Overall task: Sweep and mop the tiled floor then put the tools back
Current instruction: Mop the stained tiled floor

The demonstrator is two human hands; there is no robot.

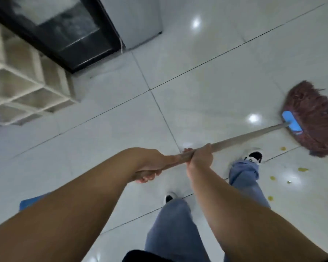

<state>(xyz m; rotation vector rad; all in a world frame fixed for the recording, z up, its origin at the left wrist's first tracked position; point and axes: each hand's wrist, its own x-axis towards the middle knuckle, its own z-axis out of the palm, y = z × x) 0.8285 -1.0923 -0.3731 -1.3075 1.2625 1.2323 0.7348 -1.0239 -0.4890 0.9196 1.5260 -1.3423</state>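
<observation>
A mop with a reddish-brown string head (311, 118) and a blue clamp (291, 123) lies spread on the glossy white tiled floor (206, 87) at the right. Its grey metal handle (250, 134) runs back toward me. My left hand (150, 167) grips the near end of the handle. My right hand (200, 156) grips the handle a little further along, just ahead of the left. Small yellow spots (303, 169) dot the tiles below the mop head, near my right shoe.
A black glass-fronted cabinet (68, 31) and a grey appliance (136, 17) stand at the upper left. A white lattice shelf (25, 86) sits at the left edge. A blue object (32, 202) shows behind my left forearm. My jeans and shoes (254, 156) stand below the handle.
</observation>
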